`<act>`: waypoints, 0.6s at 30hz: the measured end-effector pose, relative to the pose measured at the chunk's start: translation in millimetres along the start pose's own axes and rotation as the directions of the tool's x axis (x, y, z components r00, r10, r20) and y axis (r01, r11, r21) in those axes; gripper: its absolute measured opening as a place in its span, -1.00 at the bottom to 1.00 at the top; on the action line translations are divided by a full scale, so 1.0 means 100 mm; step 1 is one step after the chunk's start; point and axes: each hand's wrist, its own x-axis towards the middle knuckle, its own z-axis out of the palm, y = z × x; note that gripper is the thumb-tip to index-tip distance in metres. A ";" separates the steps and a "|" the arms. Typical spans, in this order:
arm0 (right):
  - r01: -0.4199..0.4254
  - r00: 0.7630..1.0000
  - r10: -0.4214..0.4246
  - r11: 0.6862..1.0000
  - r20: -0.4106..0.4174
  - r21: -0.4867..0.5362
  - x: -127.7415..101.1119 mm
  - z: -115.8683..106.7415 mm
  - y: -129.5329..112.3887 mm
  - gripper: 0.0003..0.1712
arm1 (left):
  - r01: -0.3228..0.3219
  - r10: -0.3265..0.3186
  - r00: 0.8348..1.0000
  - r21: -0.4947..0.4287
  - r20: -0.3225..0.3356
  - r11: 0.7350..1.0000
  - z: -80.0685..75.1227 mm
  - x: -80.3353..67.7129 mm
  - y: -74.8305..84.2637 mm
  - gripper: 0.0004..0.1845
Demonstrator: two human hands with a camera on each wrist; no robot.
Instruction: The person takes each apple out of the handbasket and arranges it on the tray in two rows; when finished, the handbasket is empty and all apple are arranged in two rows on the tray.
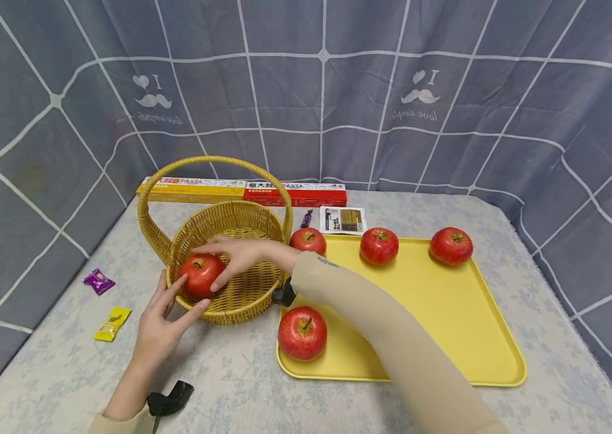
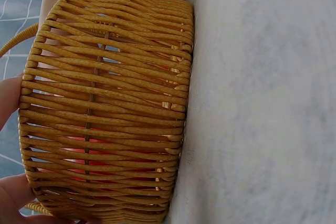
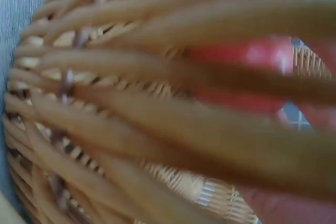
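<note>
Far left on tabletop (image 1: pixel 219 374): purple candy wrapper (image 1: pixel 98 281), yellow candy wrapper (image 1: pixel 113 323). Left hand (image 1: pixel 161 322) relaxed, fingers straight, touching near wall of wicker basket (image 1: pixel 230 298) and side of the apple (image 1: pixel 202 274); no grip. Right hand (image 1: pixel 237 256) reaching across from the right, fingers curled over that apple, holding it at the basket's near rim, partly inside. Step looks like placing the apple into the basket; next move likely calls for lowering it clear of the rim and letting go while the left hand steadies the basket. Behind the basket: yellow pasta box (image 1: pixel 192 188) and red pasta box (image 1: pixel 296 194), "PASTA" readable, rest too small. Small printed packet (image 1: pixel 342 219), text illegible. Right: yellow tray (image 1: pixel 463 319) with four more apples. Curtain (image 1: pixel 419 90) print: "I", moustache, "love simple".
</note>
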 end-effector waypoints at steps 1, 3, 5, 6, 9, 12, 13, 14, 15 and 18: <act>-0.013 1.000 0.013 1.000 0.003 -0.006 0.00 0.01 -0.01 0.01 | 0.001 -0.001 1.000 0.002 0.000 1.000 0.00 0.00 0.00 -0.24; -0.009 1.000 0.009 1.000 0.006 0.003 0.00 0.04 -0.01 -0.01 | 0.002 -0.002 1.000 0.006 -0.002 1.000 0.00 0.00 -0.01 -0.25; 0.008 1.000 -0.009 0.999 0.009 0.048 0.00 0.07 -0.02 -0.07 | 0.000 0.000 1.000 0.005 -0.007 1.000 0.00 0.00 -0.01 -0.25; 0.025 1.000 -0.026 0.997 0.006 0.074 0.01 0.08 -0.02 -0.10 | 0.001 -0.001 1.000 0.006 -0.009 1.000 0.00 0.00 -0.01 -0.25; 0.072 0.997 -0.073 0.990 -0.001 0.118 0.01 0.12 -0.03 -0.17 | 0.001 -0.001 1.000 -0.001 -0.011 1.000 0.00 0.00 -0.02 -0.26; 0.068 0.998 -0.068 0.996 0.010 0.064 -0.03 0.11 -0.05 -0.12 | -0.005 0.005 1.000 -0.002 -0.011 1.000 0.00 0.00 -0.02 -0.26; 0.056 0.998 -0.056 0.998 0.018 0.028 -0.04 0.09 -0.06 -0.10 | -0.007 0.007 1.000 -0.002 -0.011 1.000 0.00 0.00 -0.02 -0.25; 0.047 0.999 -0.046 0.999 0.024 -0.008 -0.06 0.07 -0.06 -0.09 | -0.008 0.008 1.000 -0.001 -0.010 1.000 0.00 0.00 -0.02 -0.25; 0.040 0.999 -0.039 0.998 0.027 -0.041 -0.09 0.04 -0.06 -0.08 | -0.009 0.009 1.000 -0.002 -0.009 1.000 0.00 0.00 -0.02 -0.25; 0.029 1.000 -0.028 0.994 0.013 -0.110 -0.21 -0.10 -0.06 -0.09 | -0.014 0.014 1.000 0.000 -0.009 1.000 0.01 0.00 -0.02 -0.24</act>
